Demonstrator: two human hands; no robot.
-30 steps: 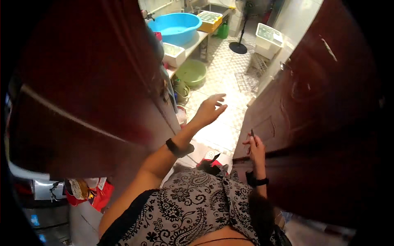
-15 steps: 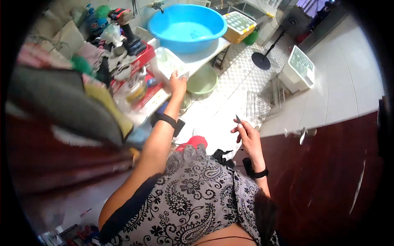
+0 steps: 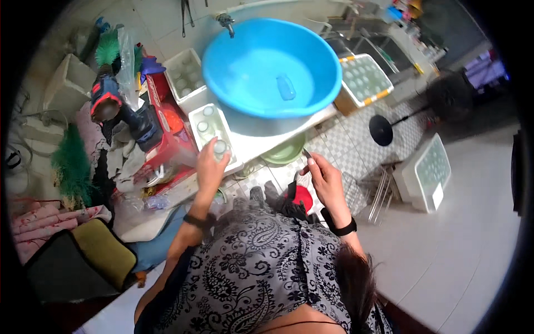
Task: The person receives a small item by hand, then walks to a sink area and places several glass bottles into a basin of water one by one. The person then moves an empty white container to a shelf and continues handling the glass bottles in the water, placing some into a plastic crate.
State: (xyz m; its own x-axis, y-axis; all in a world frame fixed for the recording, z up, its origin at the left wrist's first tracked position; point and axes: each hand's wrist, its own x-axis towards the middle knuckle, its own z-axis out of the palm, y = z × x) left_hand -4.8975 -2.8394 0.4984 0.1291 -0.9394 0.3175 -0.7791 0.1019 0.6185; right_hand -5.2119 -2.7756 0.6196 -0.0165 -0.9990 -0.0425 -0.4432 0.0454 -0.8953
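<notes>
My left hand [image 3: 210,170] reaches into a long white container [image 3: 193,127], its fingers closed around the rim of a glass jar [image 3: 220,147]. Two similar glass jars [image 3: 203,127] stand farther back in the same container. In front of my body, my right hand [image 3: 327,183] pinches a small dark pointed blade [image 3: 307,153], tip up; its handle is hidden in my fingers. Beyond both hands sits a large blue basin [image 3: 245,67], with a clear glass bottle [image 3: 286,87] lying on its bottom.
Left of the container are a cordless drill [image 3: 105,103] and a red crate [image 3: 158,150]. A second white bin [image 3: 194,100] holds jars. Jars fill a tub [image 3: 389,88] and a crate [image 3: 397,181] to the right. A green bowl [image 3: 289,151], wire rack [image 3: 381,195] and fan [image 3: 384,131] stand low.
The whole view has swung toward the counter, so the basin looks larger. My left hand has moved onto a jar in the white container; my right hand keeps hold of the blade.
</notes>
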